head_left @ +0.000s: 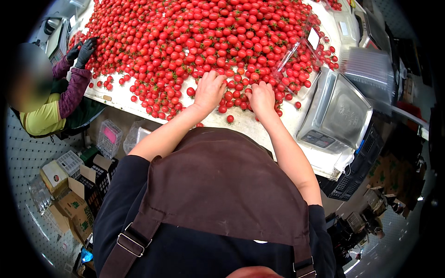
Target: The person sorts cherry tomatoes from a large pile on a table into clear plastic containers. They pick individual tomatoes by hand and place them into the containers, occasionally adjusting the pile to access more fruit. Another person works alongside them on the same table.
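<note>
On white table (121, 98): L hand (209, 91) & R hand (262, 96) palms-down, fingers curled into cherry tomatoes (232, 37); grasp unclear, fingertips buried among fruit.

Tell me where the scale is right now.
In the head view the scale sits on the table at the person's right, beyond the right hand, beside the tomatoes and a clear box.

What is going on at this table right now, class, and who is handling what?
A person in a brown apron has both hands, left hand and right hand, resting palm-down among the cherry tomatoes heaped across a white table. A clear plastic container and a metal scale sit to their right. At the far left, a co-worker's gloved hands reach into the same pile.
</note>
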A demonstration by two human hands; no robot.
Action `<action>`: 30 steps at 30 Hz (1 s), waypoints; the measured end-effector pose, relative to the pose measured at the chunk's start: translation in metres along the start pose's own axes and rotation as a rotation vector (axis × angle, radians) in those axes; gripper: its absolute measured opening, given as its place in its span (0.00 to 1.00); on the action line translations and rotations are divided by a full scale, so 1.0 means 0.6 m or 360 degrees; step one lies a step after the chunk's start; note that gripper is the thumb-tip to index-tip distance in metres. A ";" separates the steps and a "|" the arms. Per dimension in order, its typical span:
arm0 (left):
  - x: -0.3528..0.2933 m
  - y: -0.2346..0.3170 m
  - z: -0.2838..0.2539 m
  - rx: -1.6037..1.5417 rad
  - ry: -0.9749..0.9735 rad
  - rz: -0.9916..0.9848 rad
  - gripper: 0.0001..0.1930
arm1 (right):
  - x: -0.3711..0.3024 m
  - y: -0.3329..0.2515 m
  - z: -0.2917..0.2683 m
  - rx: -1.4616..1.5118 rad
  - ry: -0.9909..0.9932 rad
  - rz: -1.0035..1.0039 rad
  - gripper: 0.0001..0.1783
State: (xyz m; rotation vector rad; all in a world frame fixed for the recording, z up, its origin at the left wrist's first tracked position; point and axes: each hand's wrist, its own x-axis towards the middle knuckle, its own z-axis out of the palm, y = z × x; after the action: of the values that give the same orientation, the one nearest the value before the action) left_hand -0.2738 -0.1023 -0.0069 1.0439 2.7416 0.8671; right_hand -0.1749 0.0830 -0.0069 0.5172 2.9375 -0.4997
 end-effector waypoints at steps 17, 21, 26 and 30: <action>0.084 -0.084 -0.023 0.0564 -0.0049 0.0048 0.16 | -0.082 0.034 -0.050 0.2807 -0.0705 0.0702 0.11; 0.087 -0.082 -0.035 0.0364 0.0012 -0.0011 0.16 | -0.074 0.031 -0.046 0.2813 -0.0691 0.0665 0.10; 0.017 -0.094 -0.089 -0.0701 -0.0092 -0.0575 0.14 | -0.084 0.031 -0.055 0.2606 -0.0619 0.0647 0.10; -0.117 -0.108 -0.182 -0.0958 -0.0073 -0.0841 0.13 | -0.109 0.048 -0.034 0.2184 -0.0744 0.0762 0.07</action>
State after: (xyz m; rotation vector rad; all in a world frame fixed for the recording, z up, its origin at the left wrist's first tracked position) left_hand -0.2874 -0.2384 0.0415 0.2139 2.2775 1.3886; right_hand -0.1047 0.0953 0.0148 0.9486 1.5528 -2.1083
